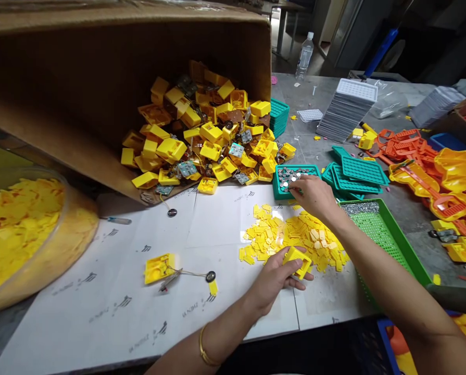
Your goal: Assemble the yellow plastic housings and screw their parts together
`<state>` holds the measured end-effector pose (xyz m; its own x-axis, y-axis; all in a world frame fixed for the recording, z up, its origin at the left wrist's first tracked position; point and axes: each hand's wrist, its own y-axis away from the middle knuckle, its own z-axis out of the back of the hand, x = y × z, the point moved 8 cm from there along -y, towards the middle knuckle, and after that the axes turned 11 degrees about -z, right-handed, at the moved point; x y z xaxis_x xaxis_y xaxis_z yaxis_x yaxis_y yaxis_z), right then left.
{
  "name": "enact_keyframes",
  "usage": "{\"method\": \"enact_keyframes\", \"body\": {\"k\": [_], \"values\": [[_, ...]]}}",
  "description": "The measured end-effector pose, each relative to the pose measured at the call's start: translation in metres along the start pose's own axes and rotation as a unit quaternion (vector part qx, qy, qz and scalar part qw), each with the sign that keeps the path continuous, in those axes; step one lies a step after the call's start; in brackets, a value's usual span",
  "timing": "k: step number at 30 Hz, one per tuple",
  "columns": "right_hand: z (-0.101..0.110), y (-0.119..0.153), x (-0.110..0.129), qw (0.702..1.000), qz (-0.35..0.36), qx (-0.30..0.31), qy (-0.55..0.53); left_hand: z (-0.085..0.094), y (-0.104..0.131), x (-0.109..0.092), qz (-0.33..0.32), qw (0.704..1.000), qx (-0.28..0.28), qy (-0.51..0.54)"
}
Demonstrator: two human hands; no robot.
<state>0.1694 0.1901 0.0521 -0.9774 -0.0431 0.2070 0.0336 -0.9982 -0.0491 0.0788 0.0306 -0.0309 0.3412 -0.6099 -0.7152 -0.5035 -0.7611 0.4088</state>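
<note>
My left hand (276, 276) holds a yellow plastic housing (303, 264), its open side turned up, over the front of the white paper. My right hand (313, 194) reaches into a teal tray (276, 191) of small round metal cells (283, 174); its fingertips touch the cells, and whether one is pinched is too small to tell. Small flat yellow pieces (267, 234) lie loose between the hands. To the left, another yellow housing (158, 268) rests on the paper, wired to a black round part (211, 276) beside a flat yellow piece.
A tipped cardboard box (80, 104) spills yellow housings (211, 151). At left stands a tub (80, 224) of yellow pieces. A green basket (404, 250), teal trays (361, 174), stacked white sheets (345, 112) and orange parts (406, 151) occupy the right side. A screwdriver (119, 220) lies near the tub.
</note>
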Motion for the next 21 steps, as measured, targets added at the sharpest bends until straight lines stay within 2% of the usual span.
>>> {"method": "enact_keyframes", "body": {"k": [3, 5, 7, 9, 11, 15, 18, 21], "values": [[0.003, -0.002, -0.004, 1.000, -0.021, -0.001, 0.003, 0.004, -0.001, -0.006, -0.013, 1.000, -0.014, 0.006], [0.009, 0.004, -0.010, 0.998, -0.040, -0.013, -0.041, 0.009, -0.002, -0.013, -0.038, 0.999, -0.032, 0.010], [0.017, 0.021, -0.013, 0.988, -0.045, -0.025, -0.148, 0.016, -0.004, -0.021, -0.073, 0.995, -0.058, 0.025], [0.021, 0.046, -0.009, 0.964, -0.025, -0.019, -0.265, 0.023, -0.006, -0.028, -0.105, 0.990, -0.081, 0.053], [0.020, 0.073, 0.003, 0.955, 0.007, -0.007, -0.295, 0.027, -0.007, -0.031, -0.127, 0.985, -0.095, 0.071], [0.019, 0.111, 0.027, 0.983, 0.067, -0.055, -0.162, 0.030, -0.007, -0.035, -0.156, 0.980, -0.110, 0.053], [0.019, 0.118, 0.040, 0.989, 0.094, -0.109, -0.039, 0.031, -0.005, -0.036, -0.173, 0.978, -0.119, 0.004], [0.016, 0.118, 0.047, 0.986, 0.111, -0.118, 0.032, 0.031, -0.003, -0.040, -0.197, 0.972, -0.120, -0.049]]}}
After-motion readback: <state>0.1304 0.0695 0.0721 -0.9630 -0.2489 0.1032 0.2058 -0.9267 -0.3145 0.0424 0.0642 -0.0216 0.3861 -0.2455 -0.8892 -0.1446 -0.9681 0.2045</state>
